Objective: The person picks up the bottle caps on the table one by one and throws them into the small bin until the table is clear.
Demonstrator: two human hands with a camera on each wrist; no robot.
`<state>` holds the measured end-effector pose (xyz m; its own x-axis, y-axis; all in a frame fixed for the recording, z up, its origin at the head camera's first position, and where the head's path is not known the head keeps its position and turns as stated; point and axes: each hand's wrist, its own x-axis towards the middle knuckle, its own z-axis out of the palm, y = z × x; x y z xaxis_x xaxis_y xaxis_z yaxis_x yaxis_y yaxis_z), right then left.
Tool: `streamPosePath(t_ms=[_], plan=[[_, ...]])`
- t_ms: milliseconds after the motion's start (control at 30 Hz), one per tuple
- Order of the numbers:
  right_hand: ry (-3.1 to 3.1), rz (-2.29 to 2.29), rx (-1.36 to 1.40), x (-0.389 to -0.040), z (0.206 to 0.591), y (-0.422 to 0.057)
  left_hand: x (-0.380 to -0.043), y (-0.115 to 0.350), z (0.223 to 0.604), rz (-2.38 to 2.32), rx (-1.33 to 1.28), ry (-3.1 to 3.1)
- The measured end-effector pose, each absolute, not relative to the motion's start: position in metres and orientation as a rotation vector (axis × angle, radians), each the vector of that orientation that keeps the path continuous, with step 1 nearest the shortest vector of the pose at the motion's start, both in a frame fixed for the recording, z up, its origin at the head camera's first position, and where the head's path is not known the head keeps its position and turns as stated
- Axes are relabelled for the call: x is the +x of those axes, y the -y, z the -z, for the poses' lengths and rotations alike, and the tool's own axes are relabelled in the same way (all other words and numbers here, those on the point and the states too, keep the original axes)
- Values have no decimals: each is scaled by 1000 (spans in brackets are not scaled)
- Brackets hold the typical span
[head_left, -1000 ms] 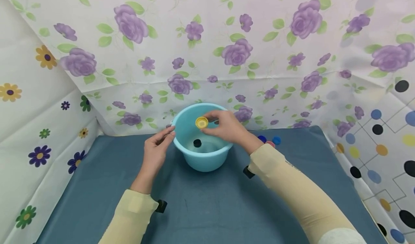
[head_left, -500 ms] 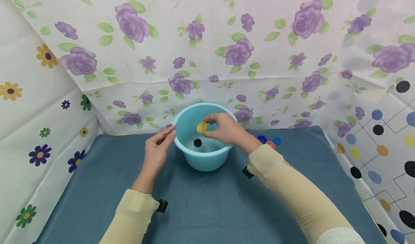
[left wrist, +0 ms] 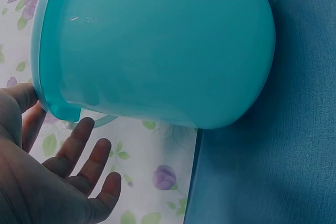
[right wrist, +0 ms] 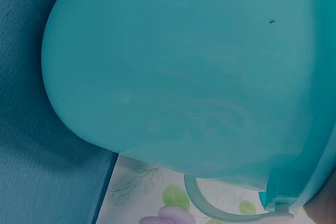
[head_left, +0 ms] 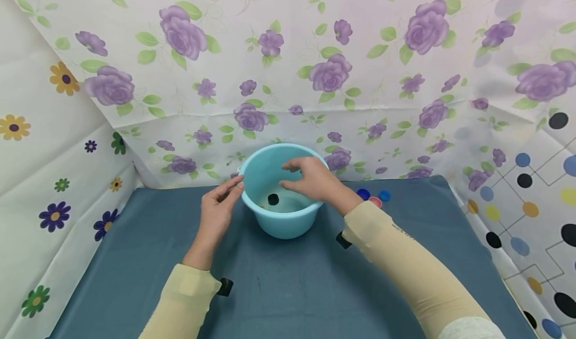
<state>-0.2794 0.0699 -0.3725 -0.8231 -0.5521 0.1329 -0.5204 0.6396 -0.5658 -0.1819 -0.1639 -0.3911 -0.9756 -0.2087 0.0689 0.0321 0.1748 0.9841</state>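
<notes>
A light blue plastic bucket (head_left: 288, 226) stands on the cloth-covered table, and a small black round cap (head_left: 273, 199) lies inside it. My left hand (head_left: 216, 211) pinches the left side of the bucket's rim between thumb and index finger; in the left wrist view the other fingers of that hand (left wrist: 47, 177) spread apart beside the bucket wall. Over the bucket's mouth is my right hand (head_left: 312, 180), its thumb and fingers parted with nothing between them. The right wrist view is mostly filled by the bucket's outer wall (right wrist: 173, 77), hiding nearly all of that hand.
Right of the bucket, partly behind the right forearm, lie a dark blue cap (head_left: 363, 194), a pinkish red cap (head_left: 375, 201) and a lighter blue cap (head_left: 384, 195). A flowered sheet (head_left: 288, 79) rises directly behind the bucket. The bucket's handle (right wrist: 220, 213) hangs along its side.
The yellow cap, turned and tilted in my right fingers earlier, has left them and dropped into the bucket, mostly out of sight. My left hand has stayed at the rim.
</notes>
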Motion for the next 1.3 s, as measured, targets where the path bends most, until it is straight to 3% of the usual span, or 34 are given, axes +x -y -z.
streamPosePath(t_ms=[733, 1033, 1300], plan=[[-2784, 1112, -939, -279, 370, -77, -180, 162, 392, 1892, 160, 2231], [-2885, 1305, -793, -274, 352, -125, -179, 163, 391, 1901, 191, 2222], [-2975, 1357, -598, -272, 371, -186, -179, 162, 391, 1907, 179, 2240]])
